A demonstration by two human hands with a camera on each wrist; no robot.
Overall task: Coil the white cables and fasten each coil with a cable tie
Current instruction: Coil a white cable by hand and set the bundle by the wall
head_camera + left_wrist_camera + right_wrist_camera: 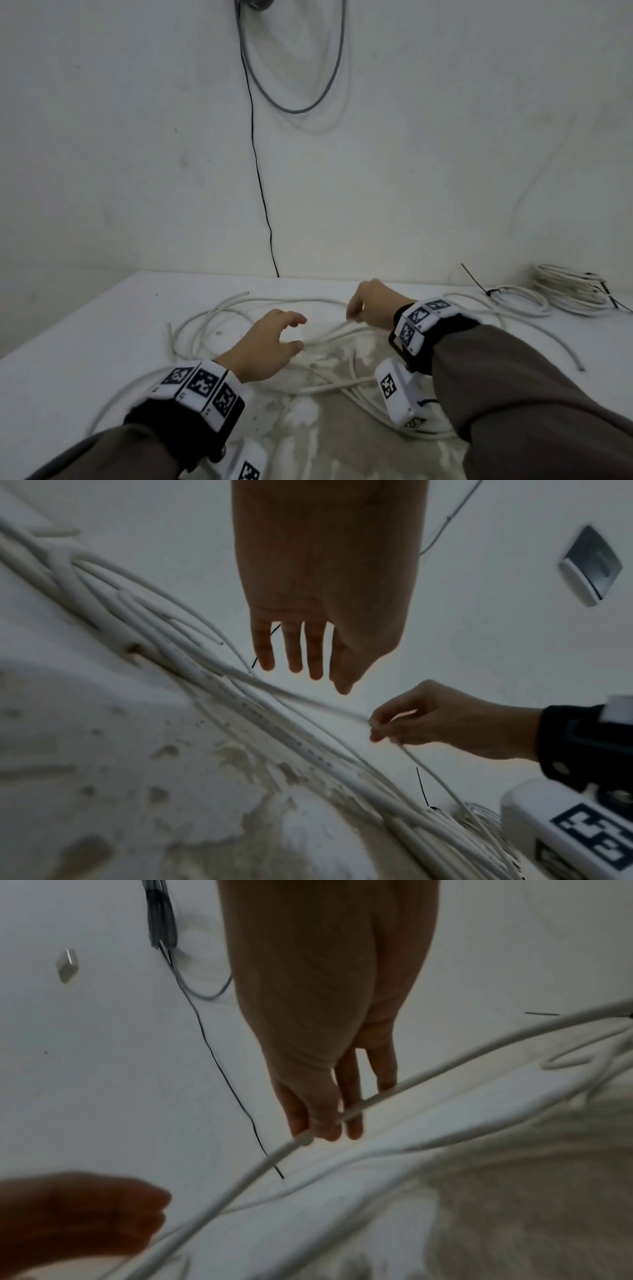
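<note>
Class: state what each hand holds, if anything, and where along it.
The right hand pinches a white cable partway along its length. The left hand holds nothing.

Left hand (318, 593) open above white cables (212, 666); right hand (428, 721) pinching one strand

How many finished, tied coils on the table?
2, both at the table's far right: one coil cinched with a black tie, and a tighter bundle just right of it. More may lie out of view.
</note>
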